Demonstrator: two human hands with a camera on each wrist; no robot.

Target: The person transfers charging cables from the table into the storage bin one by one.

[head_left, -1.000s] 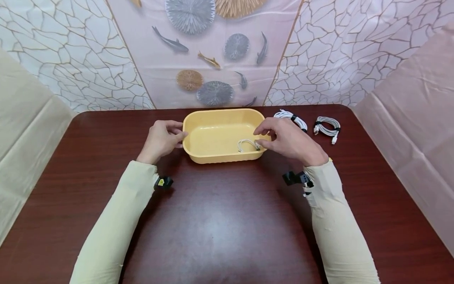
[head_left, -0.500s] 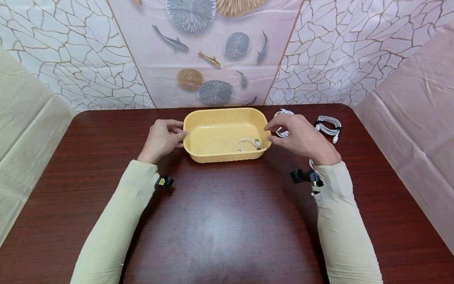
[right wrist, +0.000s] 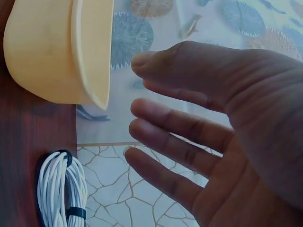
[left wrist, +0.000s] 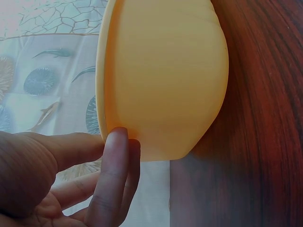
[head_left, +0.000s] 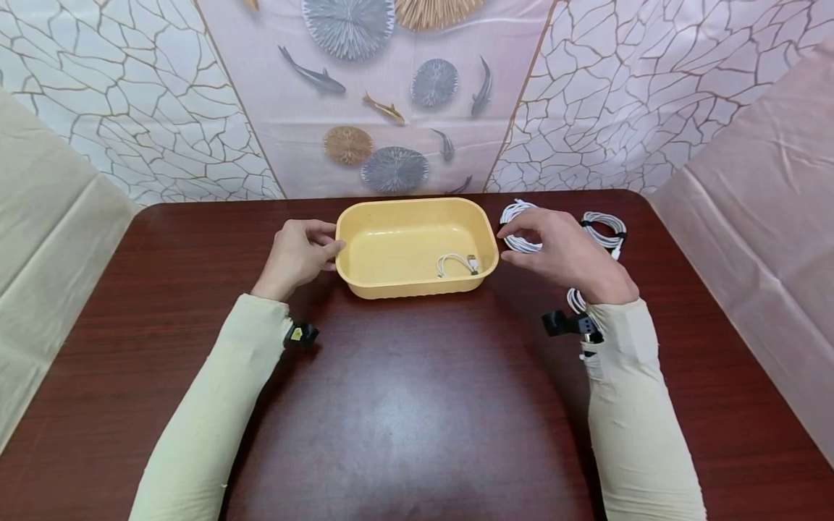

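Note:
A yellow plastic tub (head_left: 391,253) with a rounded rim stands at the back middle of the table. My left hand (head_left: 296,253) pinches its left rim, thumb at the edge and fingertips (left wrist: 118,146) against the outer wall. Inside the tub, near its right front corner, lies a short white USB cable (head_left: 454,259). My right hand (head_left: 568,253) hovers just right of the tub, apart from it, fingers loosely extended and holding nothing. Behind it lies a coiled white cable (head_left: 517,211), partly hidden; in the right wrist view a white coil (right wrist: 59,189) shows black ties.
A grey-white coiled cable (head_left: 606,226) with black ties lies at the back right. Part of another white cable (head_left: 575,300) shows beneath the right wrist. Patterned cloth (head_left: 391,94) hangs behind the dark wooden table (head_left: 404,405).
My right hand has drawn back from over the tub's right end to the right of its rim, leaving the short cable inside. My left hand keeps its place on the rim.

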